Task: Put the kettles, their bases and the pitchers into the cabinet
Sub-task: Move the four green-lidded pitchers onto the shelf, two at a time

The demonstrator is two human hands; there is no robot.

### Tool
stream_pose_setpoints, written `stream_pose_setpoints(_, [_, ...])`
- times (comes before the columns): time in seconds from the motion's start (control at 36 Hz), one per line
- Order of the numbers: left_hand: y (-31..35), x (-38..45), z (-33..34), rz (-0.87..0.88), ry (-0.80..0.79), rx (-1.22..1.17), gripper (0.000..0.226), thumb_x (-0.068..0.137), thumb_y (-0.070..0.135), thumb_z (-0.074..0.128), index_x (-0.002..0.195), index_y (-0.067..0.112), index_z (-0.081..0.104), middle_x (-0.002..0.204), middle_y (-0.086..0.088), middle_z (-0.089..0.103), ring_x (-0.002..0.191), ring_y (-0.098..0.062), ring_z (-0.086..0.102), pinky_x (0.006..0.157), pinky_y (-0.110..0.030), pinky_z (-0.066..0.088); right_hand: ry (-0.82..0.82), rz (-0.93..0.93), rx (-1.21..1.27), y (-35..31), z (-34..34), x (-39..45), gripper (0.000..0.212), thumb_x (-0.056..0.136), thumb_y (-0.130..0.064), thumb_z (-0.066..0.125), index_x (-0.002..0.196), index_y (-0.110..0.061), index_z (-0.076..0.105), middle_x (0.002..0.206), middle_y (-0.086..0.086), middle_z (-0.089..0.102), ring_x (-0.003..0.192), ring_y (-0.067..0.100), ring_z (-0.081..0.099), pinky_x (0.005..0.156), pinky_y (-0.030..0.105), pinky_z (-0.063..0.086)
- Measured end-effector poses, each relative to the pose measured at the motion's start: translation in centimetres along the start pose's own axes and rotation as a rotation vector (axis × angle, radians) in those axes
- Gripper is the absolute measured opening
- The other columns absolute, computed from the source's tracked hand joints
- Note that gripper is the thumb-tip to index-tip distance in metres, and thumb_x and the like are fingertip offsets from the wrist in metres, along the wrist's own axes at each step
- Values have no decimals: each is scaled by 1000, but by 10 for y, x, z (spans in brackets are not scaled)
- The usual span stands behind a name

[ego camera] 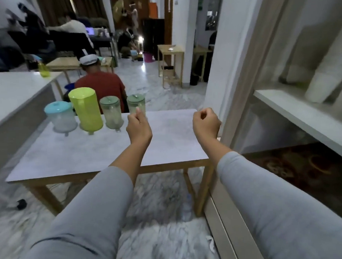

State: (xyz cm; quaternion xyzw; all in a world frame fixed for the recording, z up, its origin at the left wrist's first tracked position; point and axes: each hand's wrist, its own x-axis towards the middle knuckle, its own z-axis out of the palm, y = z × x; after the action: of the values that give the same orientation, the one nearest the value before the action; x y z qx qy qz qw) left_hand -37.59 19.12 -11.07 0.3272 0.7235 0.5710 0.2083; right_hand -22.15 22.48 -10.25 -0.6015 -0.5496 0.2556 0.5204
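Along surface far edge: four upright pitchers; rightmost pitcher just beyond left hand, nearer than right hand. Both hands fisted, empty.

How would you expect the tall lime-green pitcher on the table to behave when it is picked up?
The lime-green pitcher looks like thin plastic, so it is probably light and not fragile. It stands tallest in the row, so a sideways push would likely tip it.

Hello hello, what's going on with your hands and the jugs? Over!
Left hand and right hand curled shut, both empty, raised over the table. Four pitchers lined along its far edge. Cabinet shelf on the right. Nothing in the way.
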Motion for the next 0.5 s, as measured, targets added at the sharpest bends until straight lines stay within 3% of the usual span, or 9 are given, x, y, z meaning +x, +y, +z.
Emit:
stream_pose_setpoints(0.17, [-22,43,-22,-90,104,8,56,101,46,21,120,3,49,123,-17,56,115,-31,52,80,-29,31,-139,35,15,1,71,16,26,91,-19,46,65,-19,41,67,-4,48,71,20,49,60,26,37])
stream_pose_setpoints(0.33, [-37,103,-43,-148,203,46,54,103,41,22,127,0,48,132,-20,52,121,-32,49,82,-29,31,-210,8,1,-10,134,28,17,90,-20,45,78,-10,50,78,3,54,77,22,52,68,31,44])
stream_pose_setpoints(0.5, [-47,179,-52,-190,198,58,56,102,42,23,131,0,45,134,-22,51,123,-34,48,97,-36,37,-216,52,16,-22,197,60,13,88,-17,47,76,-12,50,70,-5,49,78,21,51,68,28,40])
